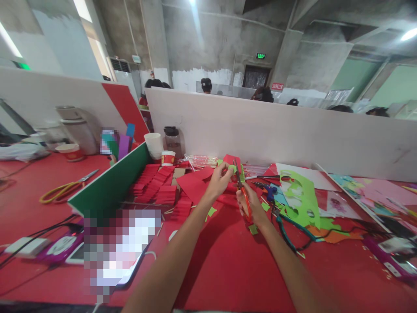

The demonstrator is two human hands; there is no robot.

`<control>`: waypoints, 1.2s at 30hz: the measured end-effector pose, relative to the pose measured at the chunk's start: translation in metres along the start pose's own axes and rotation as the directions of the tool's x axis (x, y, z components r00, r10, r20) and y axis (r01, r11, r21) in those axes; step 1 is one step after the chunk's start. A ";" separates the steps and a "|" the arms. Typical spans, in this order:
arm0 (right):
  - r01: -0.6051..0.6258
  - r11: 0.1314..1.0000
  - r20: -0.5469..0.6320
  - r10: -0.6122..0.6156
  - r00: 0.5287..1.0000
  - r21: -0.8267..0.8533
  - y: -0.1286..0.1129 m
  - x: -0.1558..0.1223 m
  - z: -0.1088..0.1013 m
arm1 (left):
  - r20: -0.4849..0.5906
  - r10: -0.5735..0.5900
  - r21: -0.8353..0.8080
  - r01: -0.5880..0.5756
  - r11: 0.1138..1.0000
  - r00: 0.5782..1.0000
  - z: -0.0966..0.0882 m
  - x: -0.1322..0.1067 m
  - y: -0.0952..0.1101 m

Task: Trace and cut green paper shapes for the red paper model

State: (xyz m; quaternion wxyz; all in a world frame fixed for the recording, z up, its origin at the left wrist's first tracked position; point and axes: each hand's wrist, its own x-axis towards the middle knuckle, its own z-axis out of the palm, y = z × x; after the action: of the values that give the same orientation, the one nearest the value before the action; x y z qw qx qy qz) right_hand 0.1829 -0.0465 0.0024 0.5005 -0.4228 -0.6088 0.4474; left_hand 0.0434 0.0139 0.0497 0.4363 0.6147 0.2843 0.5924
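My left hand (221, 177) pinches a small piece of green paper (232, 168) between thumb and fingers. In my right hand (252, 202) is a pair of orange-handled scissors (246, 203), its dark blades pointing up beside the green piece. Whether the blades touch the paper I cannot tell. Behind and left of my hands lie red paper sheets (192, 184) and stacks of folded red paper strips (167, 194). Small green scraps (212, 211) are scattered on the red table (224, 261) under my hands.
A blue glue gun (269, 191) with its cable and a cut-out green sheet (301, 195) lie to the right. On the left are a phone (130, 248), a green divider (110, 182) and yellow-handled scissors (65, 190). Paper cups (167, 158) and a bottle (172, 141) stand by the white partition (276, 134).
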 end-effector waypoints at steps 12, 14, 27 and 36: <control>0.005 0.998 0.004 -0.005 1.000 -0.066 -0.008 -0.004 -0.002 | 0.044 -0.034 -0.012 0.035 0.999 0.998 -0.006 0.002 -0.002; 0.016 0.997 0.002 -0.016 1.000 -0.076 -0.007 -0.004 -0.002 | 0.056 -0.043 -0.020 0.044 0.999 0.998 -0.006 0.002 -0.004; 0.032 0.996 -0.007 -0.032 0.999 -0.083 -0.005 -0.003 0.000 | 0.076 -0.060 -0.004 0.060 0.998 0.995 -0.006 0.001 -0.002; 0.035 0.996 0.010 -0.034 0.999 -0.082 -0.006 -0.004 0.001 | 0.044 -0.047 -0.004 0.048 0.999 0.998 -0.006 0.001 -0.001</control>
State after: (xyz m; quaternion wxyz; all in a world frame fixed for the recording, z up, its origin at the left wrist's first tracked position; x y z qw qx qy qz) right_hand 0.1823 -0.0519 0.0071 0.4877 -0.4305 -0.6358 0.4153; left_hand 0.0381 0.0164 0.0488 0.4579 0.6197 0.2878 0.5688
